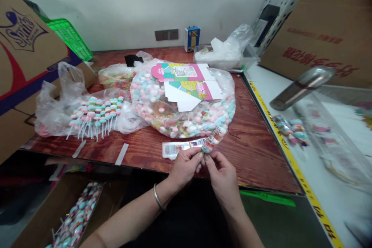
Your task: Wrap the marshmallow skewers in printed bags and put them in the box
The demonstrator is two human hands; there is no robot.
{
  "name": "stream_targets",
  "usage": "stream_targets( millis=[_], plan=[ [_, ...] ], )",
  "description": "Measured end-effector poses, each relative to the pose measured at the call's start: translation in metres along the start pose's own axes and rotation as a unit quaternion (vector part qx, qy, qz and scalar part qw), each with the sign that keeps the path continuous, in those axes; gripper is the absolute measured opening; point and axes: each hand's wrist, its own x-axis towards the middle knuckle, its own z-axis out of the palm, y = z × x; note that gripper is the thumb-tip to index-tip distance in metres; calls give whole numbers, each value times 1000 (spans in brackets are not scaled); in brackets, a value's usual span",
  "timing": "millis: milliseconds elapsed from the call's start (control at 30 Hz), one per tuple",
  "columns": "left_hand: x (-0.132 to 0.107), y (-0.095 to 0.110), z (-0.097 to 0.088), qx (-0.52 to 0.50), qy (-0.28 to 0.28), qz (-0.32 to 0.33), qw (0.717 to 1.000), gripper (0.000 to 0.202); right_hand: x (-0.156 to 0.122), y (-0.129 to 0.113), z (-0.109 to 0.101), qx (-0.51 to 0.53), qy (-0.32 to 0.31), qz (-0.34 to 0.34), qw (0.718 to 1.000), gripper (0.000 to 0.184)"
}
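head view: the cardboard box [20,31] at far left reads "sprite"; the brown box [319,60] at right bears red chinese characters, and the print on the flat cartons [186,71] is too small to read. at the counter [255,155] front edge, left hand [184,166] and right hand [222,176] meet fingertip to fingertip, both pinching the lower end of a candy packet [211,140] that tilts up-right against the clear candy bag [180,116], just beside a label strip [174,149].

Wooden table [255,151] with candy bag [162,118], lollipops [95,114], label strip [174,149].
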Motion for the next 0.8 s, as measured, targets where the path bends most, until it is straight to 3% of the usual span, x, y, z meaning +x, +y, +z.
stream_targets(
  millis=[133,200,300,367,467,533,633,700,733,800],
  plan=[
    [0,9,-5,-26,-81,15,996,35,-4,-5,-3,-164,49,-112,979,18],
    [1,17,-8,-45,-112,30,992,43,-6,-9,-5,-252,58,-200,945,14],
    [-1,28,-14,-65,-110,42,991,61,-9,-16,-12,-354,46,-301,884,10],
    [-3,32,-18,-30,-123,43,991,82,-10,-20,-18,-401,58,-339,849,10],
    [-6,34,-21,120,-165,71,976,74,-15,-28,-26,-434,94,-365,818,10],
    [-8,34,-19,187,-159,91,965,64,-20,-32,-27,-415,89,-363,830,11],
    [-10,38,-15,173,-148,102,968,61,-32,-30,-23,-300,17,-265,916,7],
    [-13,46,-11,175,-195,119,958,46,-39,-21,-17,-162,-42,-127,978,13],
    [-15,51,-9,186,-239,131,944,38,-42,-15,-14,-90,-65,-56,992,19],
    [-21,60,-6,217,-331,151,906,28,-45,-3,-8,14,-96,40,994,29]
  ],
)
